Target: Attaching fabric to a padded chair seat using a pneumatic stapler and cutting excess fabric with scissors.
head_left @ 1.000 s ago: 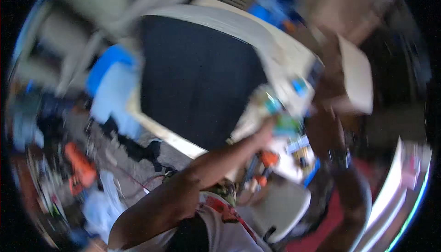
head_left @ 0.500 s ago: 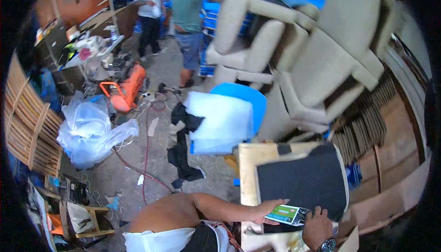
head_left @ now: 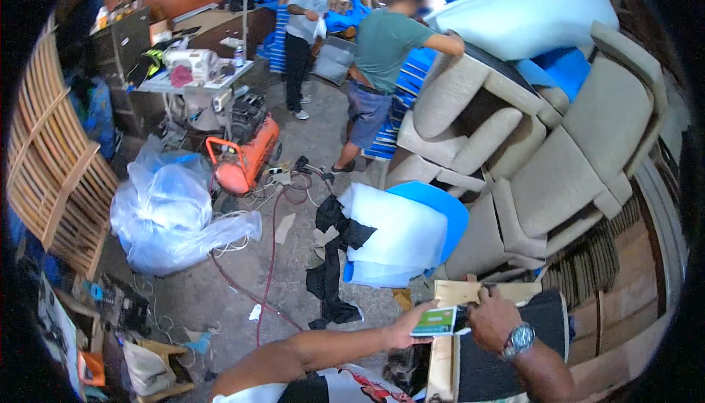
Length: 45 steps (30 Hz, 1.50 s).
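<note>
My left hand [head_left: 408, 325] grips a green-and-white box [head_left: 434, 321], and my right hand [head_left: 493, 322] curls just beside it, pinching what I cannot tell.

The flat packet [head_left: 433, 321] is green with white borders. The panel [head_left: 548, 322] is black, the wooden frame [head_left: 443, 366] pale yellow, the wristwatch [head_left: 522, 338] silver with a dark dial. The compressor [head_left: 262, 153] is orange, the hose [head_left: 271, 256] dark red, the chair [head_left: 547, 179] plain beige, the draped sheet [head_left: 400, 238] milky white.
</note>
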Tool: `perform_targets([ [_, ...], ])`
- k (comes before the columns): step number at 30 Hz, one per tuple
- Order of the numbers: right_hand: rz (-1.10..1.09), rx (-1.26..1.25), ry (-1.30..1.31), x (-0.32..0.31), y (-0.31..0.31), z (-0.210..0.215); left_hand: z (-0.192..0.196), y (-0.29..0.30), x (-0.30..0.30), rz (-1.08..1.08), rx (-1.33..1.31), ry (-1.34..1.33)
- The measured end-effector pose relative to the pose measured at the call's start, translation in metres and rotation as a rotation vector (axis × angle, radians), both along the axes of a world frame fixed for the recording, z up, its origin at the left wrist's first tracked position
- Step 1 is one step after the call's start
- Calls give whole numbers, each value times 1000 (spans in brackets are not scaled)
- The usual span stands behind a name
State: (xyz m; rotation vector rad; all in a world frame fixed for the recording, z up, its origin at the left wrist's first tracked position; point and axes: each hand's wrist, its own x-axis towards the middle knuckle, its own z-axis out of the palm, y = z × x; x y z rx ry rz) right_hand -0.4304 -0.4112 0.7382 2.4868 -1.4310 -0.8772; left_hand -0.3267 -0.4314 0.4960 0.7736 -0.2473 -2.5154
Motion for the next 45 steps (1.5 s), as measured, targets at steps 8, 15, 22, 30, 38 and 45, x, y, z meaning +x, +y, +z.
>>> perform_targets([
  [8, 221, 119, -165, 21, 3, -37, -17, 43, 72, 74, 43, -94],
  [15, 403, 189, -403, -22, 14, -95, -51, 94, 73, 45, 120, -11],
  [22, 215, 317, -233, 4, 19, -89, -93, 96, 76, -71, 143, 90],
  [30, 207, 156, -123, 147, 11, -85, -63, 82, 182, 83, 110, -30],
  [38, 195, 4, -248, 359, -44, -70, -41, 41, 398, 388, 13, 182],
  [45, 280, 33, -581, 439, -72, -49, 3, 14, 496, 614, -31, -17],
])
